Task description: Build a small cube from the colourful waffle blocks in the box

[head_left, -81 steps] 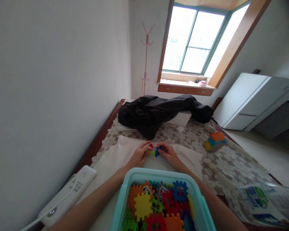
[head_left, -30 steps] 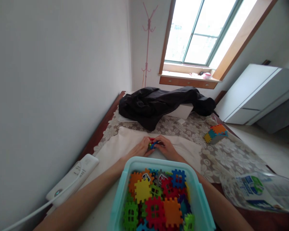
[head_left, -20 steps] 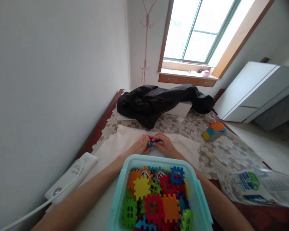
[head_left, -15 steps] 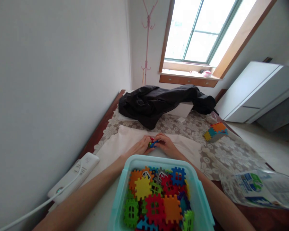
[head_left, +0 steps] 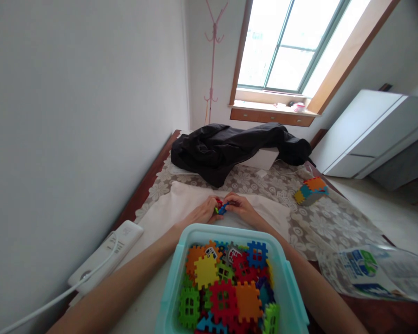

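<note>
Beyond a teal box, my left hand (head_left: 204,214) and my right hand (head_left: 241,208) meet over a cream cloth (head_left: 174,208). Between the fingertips sits a small cluster of interlocking plastic tiles (head_left: 220,207), with red, green and blue parts showing. Both hands pinch this cluster; the left holds the red and green side, the right the blue tile. The teal box (head_left: 172,283) lies close to me between my forearms and is full of several coloured tiles.
A white power strip (head_left: 106,253) with a cable lies at the left. A black jacket (head_left: 226,150) is heaped at the far end. A finished block cube (head_left: 310,190) sits to the right, and a crumpled plastic bag (head_left: 372,273) at the right edge.
The hands, earlier slightly apart with a blue tile in the right, have come together; the blue tile now sits against the red and green pieces. The view shifted slightly.
</note>
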### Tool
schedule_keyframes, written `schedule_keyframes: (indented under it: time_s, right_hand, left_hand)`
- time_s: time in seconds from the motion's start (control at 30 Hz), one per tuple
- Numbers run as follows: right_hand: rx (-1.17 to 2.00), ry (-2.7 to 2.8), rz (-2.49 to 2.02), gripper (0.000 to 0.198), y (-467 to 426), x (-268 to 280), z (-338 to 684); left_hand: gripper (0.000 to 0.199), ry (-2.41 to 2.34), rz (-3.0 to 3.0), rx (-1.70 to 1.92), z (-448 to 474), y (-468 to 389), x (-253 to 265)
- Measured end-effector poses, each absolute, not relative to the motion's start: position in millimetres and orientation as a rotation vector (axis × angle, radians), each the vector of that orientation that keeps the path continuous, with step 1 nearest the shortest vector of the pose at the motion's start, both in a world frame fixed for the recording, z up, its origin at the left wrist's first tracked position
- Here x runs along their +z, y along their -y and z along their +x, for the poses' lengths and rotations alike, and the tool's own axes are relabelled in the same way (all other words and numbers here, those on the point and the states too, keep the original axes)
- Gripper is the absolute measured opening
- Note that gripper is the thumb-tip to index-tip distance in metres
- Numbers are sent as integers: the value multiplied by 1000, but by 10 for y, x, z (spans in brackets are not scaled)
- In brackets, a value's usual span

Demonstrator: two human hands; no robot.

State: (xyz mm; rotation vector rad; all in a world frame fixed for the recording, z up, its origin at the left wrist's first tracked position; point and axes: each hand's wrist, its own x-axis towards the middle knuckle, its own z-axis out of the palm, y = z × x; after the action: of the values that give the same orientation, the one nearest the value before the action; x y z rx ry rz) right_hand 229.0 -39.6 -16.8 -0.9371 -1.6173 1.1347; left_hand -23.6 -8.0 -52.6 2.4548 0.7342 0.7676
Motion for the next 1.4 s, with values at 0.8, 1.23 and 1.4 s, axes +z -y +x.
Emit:
schedule_keyframes:
  time_s: [0.8, 1.23, 1.4]
  right_hand:
    - [906, 1668, -954, 26, 402, -331, 2254]
    - [991, 1626, -956, 36, 434, -228, 2258]
    - [1079, 1632, -940, 37, 414, -213, 2275]
  left_hand:
    - [36, -604, 2431, 749, -209, -37, -559]
    - [54, -616, 2362, 637, -241, -65, -452]
    - [56, -635, 2338, 626, -243, -31, -352]
